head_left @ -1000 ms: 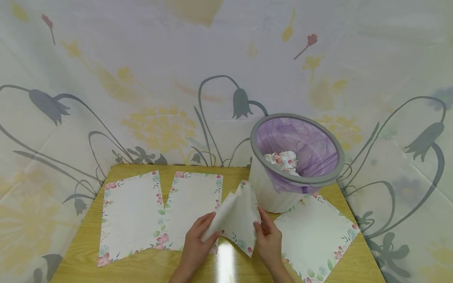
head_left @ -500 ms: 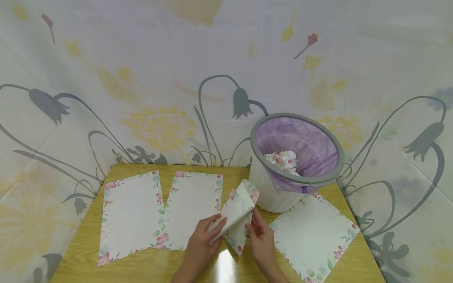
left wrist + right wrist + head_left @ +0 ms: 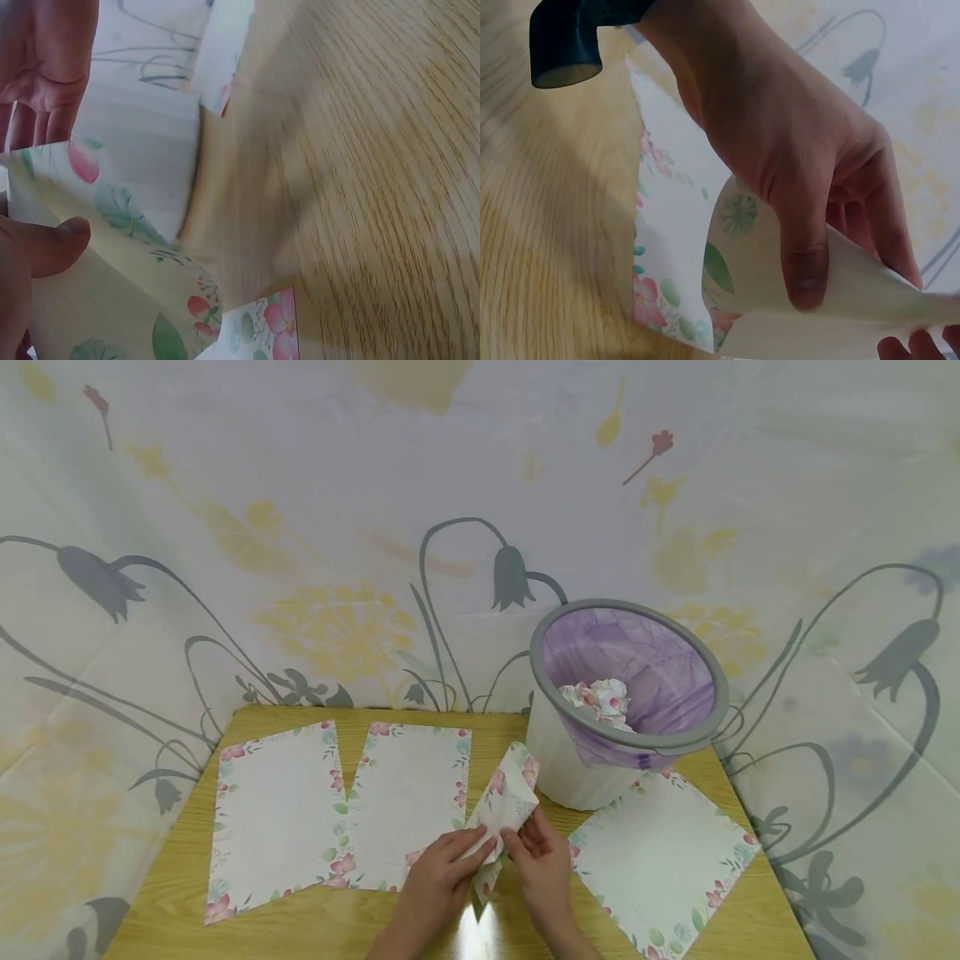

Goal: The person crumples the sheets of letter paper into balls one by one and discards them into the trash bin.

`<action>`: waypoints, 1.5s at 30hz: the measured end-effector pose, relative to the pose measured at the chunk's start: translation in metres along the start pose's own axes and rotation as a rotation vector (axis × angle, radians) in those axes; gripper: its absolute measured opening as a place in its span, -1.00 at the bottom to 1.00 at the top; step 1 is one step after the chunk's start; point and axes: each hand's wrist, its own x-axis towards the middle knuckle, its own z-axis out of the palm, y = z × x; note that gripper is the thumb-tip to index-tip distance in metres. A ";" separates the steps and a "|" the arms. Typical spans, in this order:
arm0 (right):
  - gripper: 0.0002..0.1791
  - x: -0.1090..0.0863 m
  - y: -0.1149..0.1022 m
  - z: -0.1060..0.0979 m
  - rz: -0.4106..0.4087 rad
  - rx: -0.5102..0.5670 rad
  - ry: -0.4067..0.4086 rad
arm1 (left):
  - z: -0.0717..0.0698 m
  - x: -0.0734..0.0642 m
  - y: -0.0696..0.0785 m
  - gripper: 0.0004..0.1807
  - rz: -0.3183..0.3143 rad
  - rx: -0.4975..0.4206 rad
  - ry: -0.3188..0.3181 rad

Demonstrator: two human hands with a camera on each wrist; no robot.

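Observation:
A sheet of paper with a printed flower border is folded over and creased in front of the bin. My left hand grips its lower left part, thumb on top in the left wrist view. On the other side my right hand pinches the sheet between thumb and fingers; the right wrist view shows the thumb pressed along the bent paper. Behind the hands stands a white bin with a grey rim and a purple liner. Crumpled paper lies inside it.
Two more flower-bordered sheets lie to the left, a far-left sheet and a middle sheet. Another sheet lies at an angle on the right, partly beside the bin. The wooden table meets a flower-patterned backdrop.
The sheet in my hands has gone from loosely curled to a narrower, more folded bundle. Both hands have drawn closer together. The bin and the other sheets have stayed in place.

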 end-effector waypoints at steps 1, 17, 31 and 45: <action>-0.35 0.000 -0.001 0.000 0.014 -0.009 0.007 | 0.000 0.000 0.000 -0.50 0.007 0.005 -0.005; -0.66 -0.002 -0.001 -0.006 0.007 -0.212 0.100 | -0.011 0.007 -0.008 -0.63 0.178 0.065 0.123; -0.71 -0.003 0.004 -0.015 0.125 -0.211 -0.016 | -0.025 0.017 -0.018 0.11 0.107 0.251 0.106; -0.75 0.004 0.007 -0.037 0.114 -0.105 -0.382 | -0.032 0.030 -0.017 0.22 0.226 0.159 -0.029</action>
